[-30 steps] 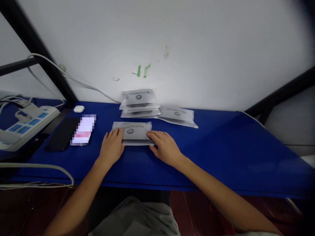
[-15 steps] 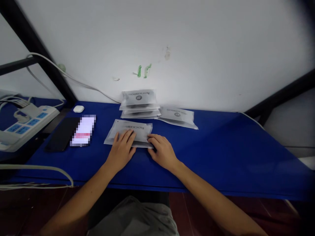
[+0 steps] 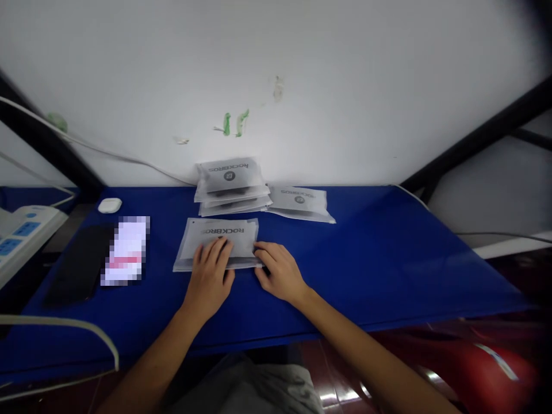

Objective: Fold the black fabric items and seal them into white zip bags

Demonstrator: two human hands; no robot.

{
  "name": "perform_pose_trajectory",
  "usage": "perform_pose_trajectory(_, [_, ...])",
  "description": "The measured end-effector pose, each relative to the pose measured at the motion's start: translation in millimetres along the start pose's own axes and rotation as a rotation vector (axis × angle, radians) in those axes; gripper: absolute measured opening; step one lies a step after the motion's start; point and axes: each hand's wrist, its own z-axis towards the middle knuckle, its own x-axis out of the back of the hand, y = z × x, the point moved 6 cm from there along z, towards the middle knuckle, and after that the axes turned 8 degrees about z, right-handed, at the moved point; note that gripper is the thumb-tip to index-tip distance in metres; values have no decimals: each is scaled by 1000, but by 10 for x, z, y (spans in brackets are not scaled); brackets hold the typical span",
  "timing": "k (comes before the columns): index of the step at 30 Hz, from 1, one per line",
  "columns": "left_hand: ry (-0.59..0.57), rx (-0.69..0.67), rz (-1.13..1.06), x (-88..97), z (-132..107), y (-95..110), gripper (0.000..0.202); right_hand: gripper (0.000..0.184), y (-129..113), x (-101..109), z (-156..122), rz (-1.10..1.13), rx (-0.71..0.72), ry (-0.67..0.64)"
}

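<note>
A frosted plastic zip bag (image 3: 215,227) printed ROCKBROS lies flat on the blue table in front of me. My left hand (image 3: 210,276) rests on its front half, fingers stretched over the plastic and thumb to the right. At the bag's right edge, by the front corner, my right hand (image 3: 278,270) is curled with fingertips and thumb gripping the edge. What the bag contains is hidden. Behind it, against the wall, several similar bags (image 3: 230,175) are stacked. Another such bag (image 3: 299,201) lies to the right of the stack, touching it.
On the left lie a phone (image 3: 126,250) with a lit, pixelated screen, a dark phone-like slab (image 3: 80,261) and a white earbud case (image 3: 110,205). A power strip (image 3: 26,236) sits at the far left. A pale cable (image 3: 86,322) loops at the front left. The white wall (image 3: 345,115) bounds the table's back.
My view has shifted a little to the right, so things appear further left. The left hand has slid slightly toward me on the bag, uncovering more print. My right hand remains at the right edge.
</note>
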Motion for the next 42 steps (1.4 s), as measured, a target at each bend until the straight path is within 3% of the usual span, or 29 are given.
perform_pose_trajectory(14, [-36, 8, 90, -31, 13, 77, 48, 19, 29, 24, -16, 32, -21, 52])
perform_pose_trajectory(42, [-11, 23, 100, 19, -66, 99, 51, 26, -14, -10, -61, 117, -114, -53])
